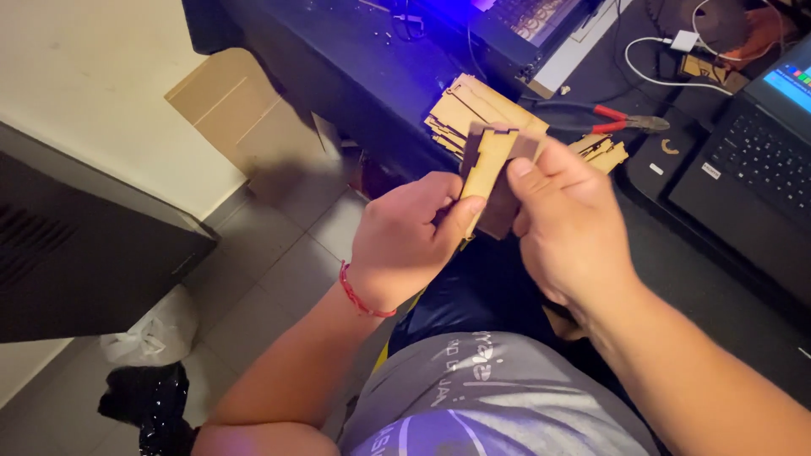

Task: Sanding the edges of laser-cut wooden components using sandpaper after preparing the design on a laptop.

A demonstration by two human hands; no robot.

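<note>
Both hands meet just in front of the dark bench (355,76): the left hand (405,236) and the right hand (566,219) are closed together on a small notched tan-and-brown wooden piece (490,173), thumbs pressed on its faces. On the bench, just behind that piece, lies a stack of flat laser-cut wooden sheets (473,110). Right of the stack sits a black laptop (752,160), and between them red-handled pliers (612,121). A red cord bracelet (359,295) circles the left wrist.

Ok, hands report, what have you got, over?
Left hand and right hand both gripping the notched wooden pieces. Stack of wooden cutouts behind. Nothing blocking.
</note>
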